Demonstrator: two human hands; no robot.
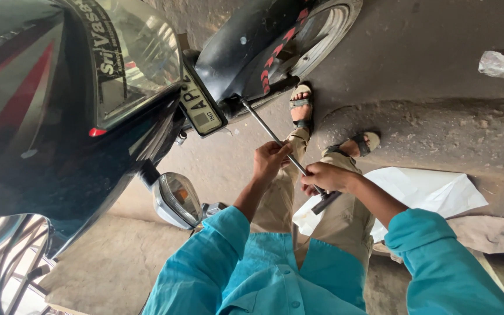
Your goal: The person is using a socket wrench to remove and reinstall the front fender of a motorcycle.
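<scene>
Long metal rod tool [272, 139] found running from the motorcycle's front fork area at about 11 o'clock down to a dark handle at about 5 o'clock, over the lap. Left hand [269, 160] clenched around the rod's middle section, fingers wrapped fully. Right hand [325, 177] grasped the rod lower down, just above the dark handle [326, 202], fingers closed about it. Far tip of the rod set against the motorcycle [77, 116] just beside the number plate [200, 105], beneath the black front mudguard [246, 41]. Front wheel [322, 29] noted at 12 o'clock. Turn indicator [175, 199] noted at 9 o'clock of the hands. Sandalled feet [301, 108] planted on the concrete floor [438, 70]. White sheet [421, 192] lying at 3 o'clock of the right hand, beside the knee.
</scene>
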